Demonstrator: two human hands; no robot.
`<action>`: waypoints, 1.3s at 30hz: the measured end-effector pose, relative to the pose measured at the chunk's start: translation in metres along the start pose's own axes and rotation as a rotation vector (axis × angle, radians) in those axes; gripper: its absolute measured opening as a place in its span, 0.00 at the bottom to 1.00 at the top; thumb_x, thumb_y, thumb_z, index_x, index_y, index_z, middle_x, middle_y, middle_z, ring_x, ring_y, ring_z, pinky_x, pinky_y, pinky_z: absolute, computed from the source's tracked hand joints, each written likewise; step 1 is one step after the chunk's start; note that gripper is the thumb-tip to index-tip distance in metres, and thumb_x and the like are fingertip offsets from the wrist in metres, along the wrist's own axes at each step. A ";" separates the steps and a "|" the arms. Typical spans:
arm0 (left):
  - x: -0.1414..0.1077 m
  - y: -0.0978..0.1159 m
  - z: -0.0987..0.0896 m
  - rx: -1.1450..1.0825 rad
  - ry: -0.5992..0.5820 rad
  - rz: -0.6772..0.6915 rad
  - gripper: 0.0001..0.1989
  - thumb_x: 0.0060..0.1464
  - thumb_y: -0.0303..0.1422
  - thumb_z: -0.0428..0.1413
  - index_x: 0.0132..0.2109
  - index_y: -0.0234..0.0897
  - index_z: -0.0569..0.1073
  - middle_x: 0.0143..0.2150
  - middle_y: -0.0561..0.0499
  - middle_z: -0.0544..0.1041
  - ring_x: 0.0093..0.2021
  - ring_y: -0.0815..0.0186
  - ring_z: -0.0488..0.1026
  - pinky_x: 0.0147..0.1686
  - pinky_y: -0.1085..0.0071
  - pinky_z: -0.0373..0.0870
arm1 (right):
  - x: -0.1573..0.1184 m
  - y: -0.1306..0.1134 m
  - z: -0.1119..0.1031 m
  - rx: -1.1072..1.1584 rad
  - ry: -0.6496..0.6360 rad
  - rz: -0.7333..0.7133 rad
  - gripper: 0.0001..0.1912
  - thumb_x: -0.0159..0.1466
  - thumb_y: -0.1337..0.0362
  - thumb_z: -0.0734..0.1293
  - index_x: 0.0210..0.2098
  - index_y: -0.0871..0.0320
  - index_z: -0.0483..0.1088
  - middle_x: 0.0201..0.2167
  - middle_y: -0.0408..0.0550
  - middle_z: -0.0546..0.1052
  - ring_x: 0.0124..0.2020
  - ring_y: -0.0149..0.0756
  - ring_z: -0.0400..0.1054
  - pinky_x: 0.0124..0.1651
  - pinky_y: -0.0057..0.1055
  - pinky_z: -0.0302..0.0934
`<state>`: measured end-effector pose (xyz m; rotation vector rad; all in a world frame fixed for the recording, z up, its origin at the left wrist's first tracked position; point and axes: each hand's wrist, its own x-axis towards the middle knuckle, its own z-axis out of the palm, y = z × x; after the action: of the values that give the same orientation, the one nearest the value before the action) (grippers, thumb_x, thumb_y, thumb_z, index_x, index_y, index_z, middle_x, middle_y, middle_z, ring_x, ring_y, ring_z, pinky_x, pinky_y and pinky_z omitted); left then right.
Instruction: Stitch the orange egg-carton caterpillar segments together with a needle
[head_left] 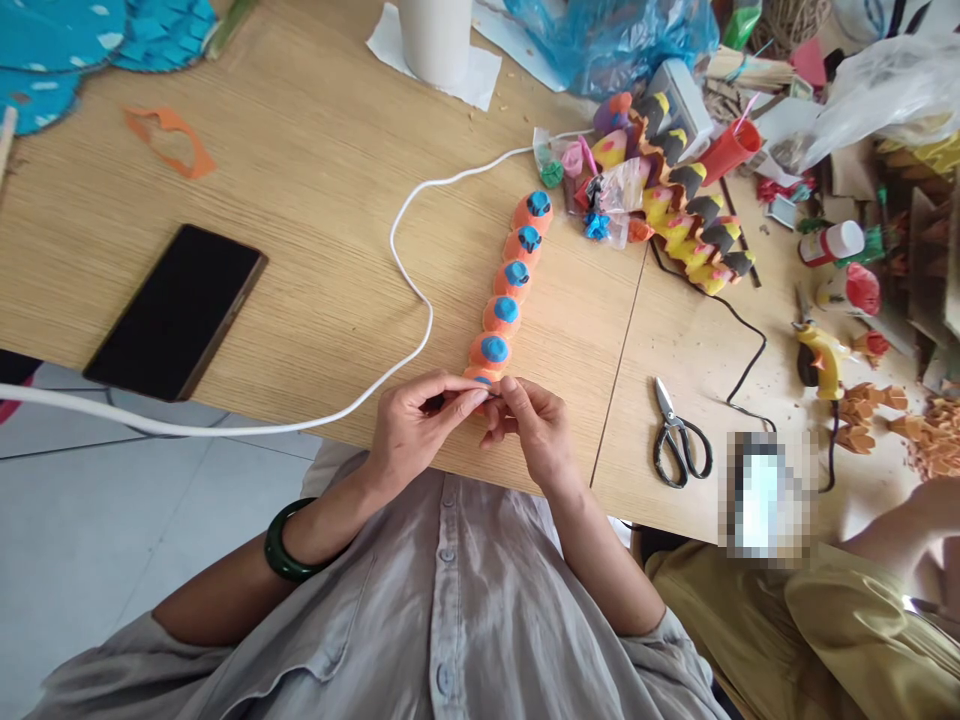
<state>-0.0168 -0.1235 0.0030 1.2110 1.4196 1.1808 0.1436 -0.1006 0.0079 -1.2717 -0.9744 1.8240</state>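
Observation:
A row of orange rounded bumps (512, 279), like a painted egg-carton strip, runs away from me on the table. Blue discs sit on top of the bumps, and the farther ones carry small black pieces. At the near end of the strip, my left hand (414, 418) has its thumb and forefinger pinched together. My right hand (534, 425) pinches right beside it, the fingertips of both almost meeting over the nearest blue disc. Whatever lies between the fingers is too small to make out. My hands partly cover the nearest bump.
A white cable (397, 250) curves across the table, left of the strip. A black phone (178, 310) lies at the left. Scissors (679, 435) and a yellow glue gun (821, 360) lie right. Painted bump strips (694, 240) are behind. A co-worker's arm (900, 530) shows at right.

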 end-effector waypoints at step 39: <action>0.000 0.004 0.000 -0.128 0.001 -0.132 0.07 0.58 0.36 0.66 0.40 0.40 0.87 0.32 0.51 0.84 0.31 0.66 0.78 0.33 0.73 0.75 | -0.002 -0.002 0.003 0.051 -0.011 0.024 0.22 0.61 0.44 0.76 0.31 0.57 0.76 0.22 0.39 0.76 0.19 0.28 0.72 0.26 0.28 0.76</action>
<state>-0.0161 -0.1233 0.0067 1.0132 1.3810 1.1619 0.1420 -0.1021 0.0109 -1.2492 -0.9163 1.8642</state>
